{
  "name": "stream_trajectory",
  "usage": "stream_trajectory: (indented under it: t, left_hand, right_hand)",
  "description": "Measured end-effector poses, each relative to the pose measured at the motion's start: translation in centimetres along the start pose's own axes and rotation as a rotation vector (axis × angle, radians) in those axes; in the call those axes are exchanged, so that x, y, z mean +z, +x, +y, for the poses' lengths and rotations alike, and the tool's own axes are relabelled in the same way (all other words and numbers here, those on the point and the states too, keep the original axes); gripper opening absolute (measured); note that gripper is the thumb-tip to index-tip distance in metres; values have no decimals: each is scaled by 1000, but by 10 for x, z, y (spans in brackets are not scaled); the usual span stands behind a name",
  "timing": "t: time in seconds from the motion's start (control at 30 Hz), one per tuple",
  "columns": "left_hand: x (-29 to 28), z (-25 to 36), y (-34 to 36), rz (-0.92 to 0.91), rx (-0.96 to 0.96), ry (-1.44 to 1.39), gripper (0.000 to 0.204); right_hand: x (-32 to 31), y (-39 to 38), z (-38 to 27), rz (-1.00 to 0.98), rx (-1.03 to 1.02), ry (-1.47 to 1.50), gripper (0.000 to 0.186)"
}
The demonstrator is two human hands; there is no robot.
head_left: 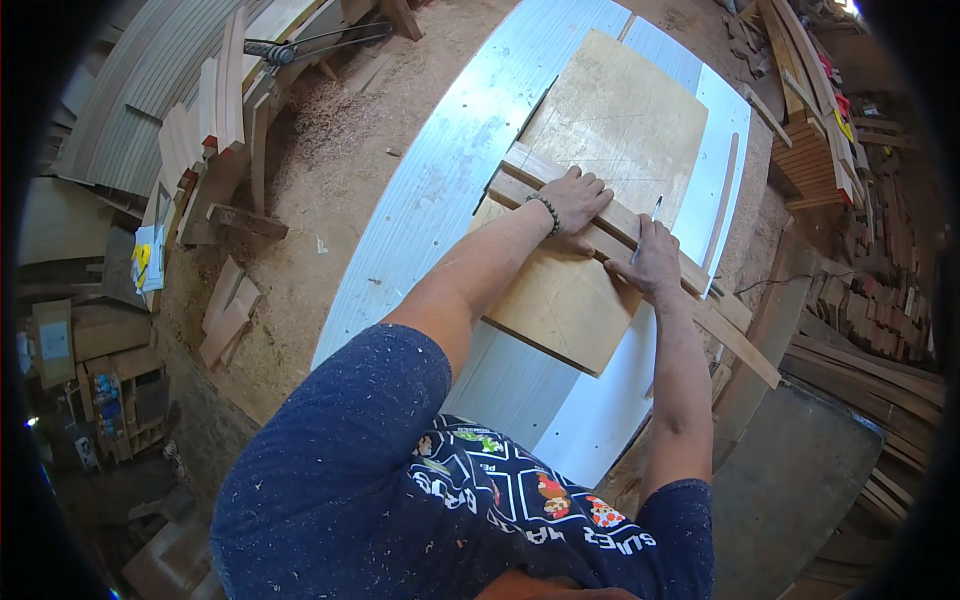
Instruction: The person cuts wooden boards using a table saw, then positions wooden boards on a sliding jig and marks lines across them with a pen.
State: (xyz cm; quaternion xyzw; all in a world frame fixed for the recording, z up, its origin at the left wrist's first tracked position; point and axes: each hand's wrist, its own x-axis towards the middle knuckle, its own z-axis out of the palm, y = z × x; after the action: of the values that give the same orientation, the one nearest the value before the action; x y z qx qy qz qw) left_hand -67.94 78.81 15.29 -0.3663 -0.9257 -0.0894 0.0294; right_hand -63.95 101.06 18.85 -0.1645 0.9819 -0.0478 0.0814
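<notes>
A tan plywood board (pixel 628 110) with faint pencil lines lies on a long, pale, glossy worktop (pixel 420 190). Two narrow wooden strips (pixel 522 168) lie side by side across it, sloping down to the right. My left hand (pixel 575 203), with a beaded bracelet at the wrist, spans the strips, fingers over the far side and thumb on the near side. In my right hand (pixel 654 262), a slim pen or pencil (pixel 657 207) stands up between thumb and fingers, beside the strips. Its tip is hidden by the hand.
Wood strips stick out past the worktop's right edge (pixel 740 345). Stacked boards (pixel 215 95) and a metal clamp (pixel 275 52) stand at the far left. Offcuts (pixel 230 312) lie on the dusty floor. Timber piles (pixel 865 320) line the right side, beside a dark sheet (pixel 800 460).
</notes>
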Motion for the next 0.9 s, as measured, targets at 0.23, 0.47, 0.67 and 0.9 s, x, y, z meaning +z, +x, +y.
stream_trajectory:
  t: [0.23,0.47,0.67,0.9]
  left_hand:
    - [-2,-11,14,3,-2,-9,93]
    - [-2,10,-11,-49,-36,-84,95]
    - [-12,61,-92,-41,-19,-150,97]
    - [11,91,-133,41,-40,-187,61]
  right_hand:
    - [-1,13,8,5,3,8,96]
    - [6,-11,-4,8,7,-12,95]
    - [20,-92,-48,42,-39,70,95]
    - [20,-154,-67,65,-47,182,111]
